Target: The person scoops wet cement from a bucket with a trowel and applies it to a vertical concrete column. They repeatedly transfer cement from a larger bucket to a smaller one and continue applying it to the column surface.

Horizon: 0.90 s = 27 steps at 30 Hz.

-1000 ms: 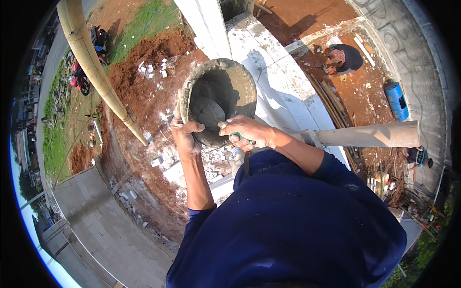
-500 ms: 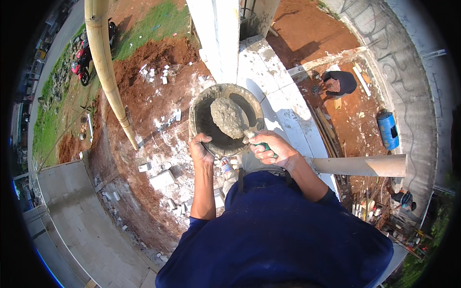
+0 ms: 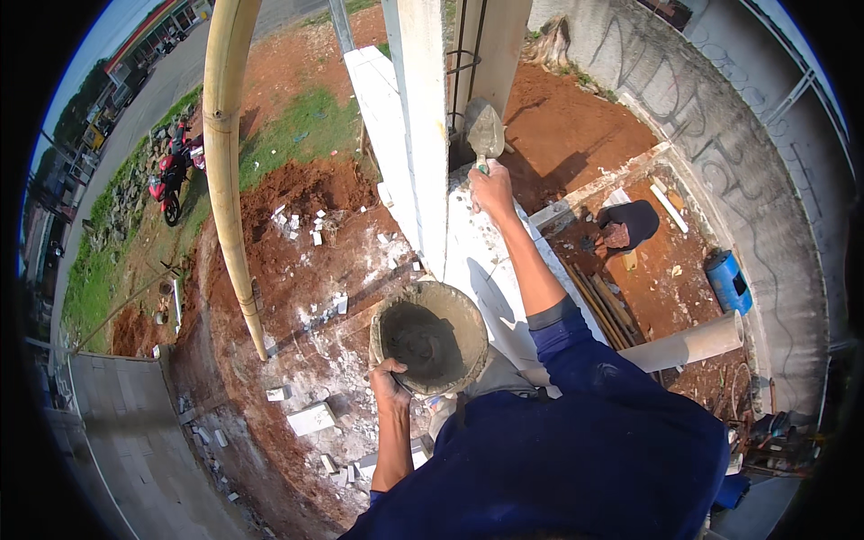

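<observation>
A grey, mortar-crusted bucket (image 3: 475, 337) is held in front of my body, with wet mortar (image 3: 423, 346) low inside it. My left hand (image 3: 389, 382) grips its near left rim, thumb over the edge. Reaching forward, my right hand (image 3: 491, 191) is closed round the green handle of a trowel (image 3: 486, 133). The trowel's grey blade points away from me, beside the foot of a concrete column (image 3: 493, 54); how much mortar it carries is hard to tell. Below my right arm runs the top of a white block wall (image 3: 490, 292), which meets a tall white upright (image 3: 423, 135).
A bamboo pole (image 3: 222, 144) slants down on the left. A thick pipe (image 3: 697, 345) juts out at my right. Far below right, a person (image 3: 627, 225) crouches near a blue barrel (image 3: 727, 281). White block pieces (image 3: 311, 419) litter the red ground; a red motorbike (image 3: 169, 184) stands far left.
My right hand has lifted the trowel out of the bucket and moved it forward to the column. The mortar heap on it no longer shows. The bucket sits slightly lower in view.
</observation>
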Tool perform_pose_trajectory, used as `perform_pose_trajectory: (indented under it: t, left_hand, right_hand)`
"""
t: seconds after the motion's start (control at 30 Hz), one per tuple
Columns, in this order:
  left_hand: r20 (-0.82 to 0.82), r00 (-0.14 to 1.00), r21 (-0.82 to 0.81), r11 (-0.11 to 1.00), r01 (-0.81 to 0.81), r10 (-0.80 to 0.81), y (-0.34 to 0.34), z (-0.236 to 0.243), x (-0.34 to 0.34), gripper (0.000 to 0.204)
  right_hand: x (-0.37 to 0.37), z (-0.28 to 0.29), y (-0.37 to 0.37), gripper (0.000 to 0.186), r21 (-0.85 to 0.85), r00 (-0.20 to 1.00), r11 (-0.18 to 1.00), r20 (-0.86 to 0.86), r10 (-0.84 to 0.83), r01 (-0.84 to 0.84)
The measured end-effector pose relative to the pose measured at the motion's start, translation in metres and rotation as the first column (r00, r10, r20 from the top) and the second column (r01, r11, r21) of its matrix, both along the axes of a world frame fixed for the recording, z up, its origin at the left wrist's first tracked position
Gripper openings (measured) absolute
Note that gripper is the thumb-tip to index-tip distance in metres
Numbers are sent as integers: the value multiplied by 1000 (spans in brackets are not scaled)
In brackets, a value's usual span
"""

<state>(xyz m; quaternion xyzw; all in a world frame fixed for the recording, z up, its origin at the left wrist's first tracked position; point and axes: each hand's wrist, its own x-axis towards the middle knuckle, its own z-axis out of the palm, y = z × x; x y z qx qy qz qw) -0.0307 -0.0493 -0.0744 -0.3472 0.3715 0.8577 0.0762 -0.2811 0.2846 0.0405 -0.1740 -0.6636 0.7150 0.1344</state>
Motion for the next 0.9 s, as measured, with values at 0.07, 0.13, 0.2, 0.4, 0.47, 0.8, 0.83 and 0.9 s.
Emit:
perform_pose_trajectory:
  t: [0.07,0.13,0.2,0.4,0.47,0.8,0.83,0.9]
  left_hand:
    - [-14,1000,23,1000,5,-4,9,-10,-9,30]
    - [-6,1000,22,999,-27,27,3,-10,-6,53]
    - [-102,995,-27,999,-27,24,-3,7,1,72]
    - [-170,983,15,997,-74,75,0,52,14,84]
    - [-138,990,-8,999,-41,39,-11,32,10,84]
    - [-356,926,-77,992,103,-124,-25,94,-17,87]
    - [-385,904,-82,982,168,-187,-27,102,-17,88]
    - [-449,875,-66,984,168,-179,-28,108,-24,90]
  right_hand:
    - [-53,-31,33,23,280,997,958,31,-71,59]
    - [-65,-33,32,27,334,998,942,45,-53,35]
    - [-47,-24,27,26,451,997,889,-34,-76,83]
    - [93,-14,-35,14,85,1000,996,-2,12,-11]
    - [159,-5,-56,11,-92,993,990,48,110,-105]
    - [264,9,-117,42,565,699,413,565,438,-715]
    - [259,10,-130,44,630,741,395,519,426,-669]
    - [255,5,-138,49,703,754,335,441,487,-627]
